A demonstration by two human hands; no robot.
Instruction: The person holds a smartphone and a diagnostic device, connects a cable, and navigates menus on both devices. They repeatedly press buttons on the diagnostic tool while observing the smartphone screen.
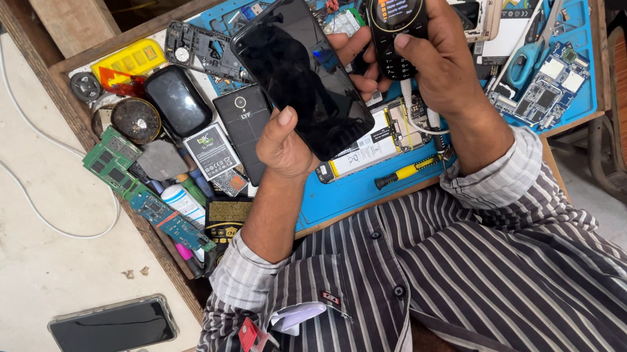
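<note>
Left hand (284, 143) grips a black smartphone (303, 75); right hand (435, 53) clasps a lit keypad phone (396, 21) above the desk's (333, 198) near edge.

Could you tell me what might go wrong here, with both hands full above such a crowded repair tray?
1. The left hand holds the large black smartphone only by its edges; it might slip onto the opened phone on the blue mat.
2. The right hand grips the small keypad phone, whose white cable hangs down and could snag the yellow-handled screwdriver.
3. Loose circuit boards nearby could scratch a dropped screen.
</note>
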